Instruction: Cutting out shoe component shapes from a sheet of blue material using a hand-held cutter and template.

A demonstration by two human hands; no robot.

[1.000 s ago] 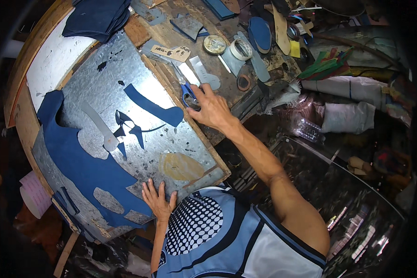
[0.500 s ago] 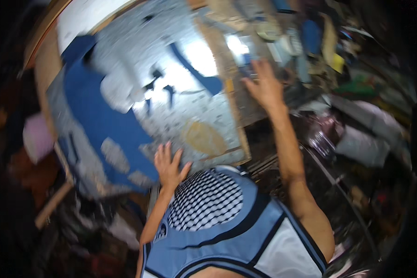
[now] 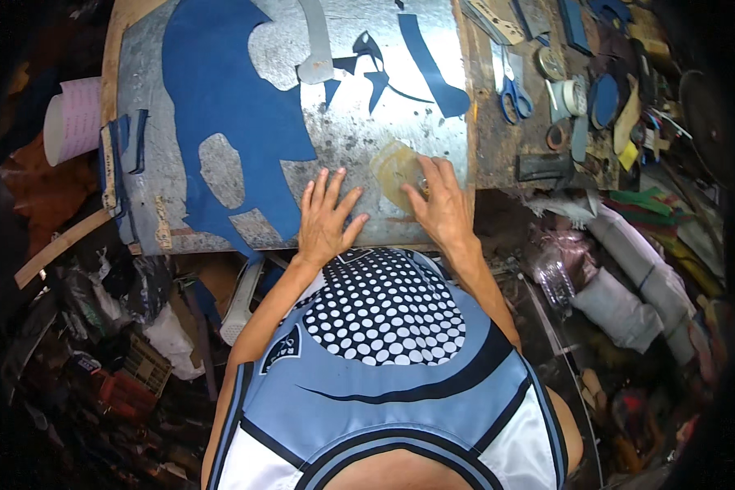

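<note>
My left hand (image 3: 328,216) lies with spread fingers on the metal-topped table, near its front edge and beside the cut blue sheet (image 3: 253,122). The fingers of my right hand (image 3: 443,204) are curled and closed, with a small shiny thing (image 3: 424,187) showing between thumb and fingers, too small to name. They rest at the right side of a flat yellowish oval (image 3: 394,170) on the metal. Holes and notches are cut out of the blue sheet. A long blue strip (image 3: 425,65) and several dark scraps (image 3: 367,61) lie further back, next to a grey curved piece (image 3: 315,41).
To the right, a wooden bench (image 3: 498,155) carries blue-handled scissors (image 3: 514,96), a roll of white tape (image 3: 574,96) and a dark block (image 3: 545,167). A pink-and-white roll (image 3: 75,122) stands off the table's left side. Bags and wrapped rolls (image 3: 621,306) crowd the lower right.
My right hand has come back from the bench on the right to the yellowish oval, its fingers now closed. The view has turned and shifted; my left hand stays spread on the table.
</note>
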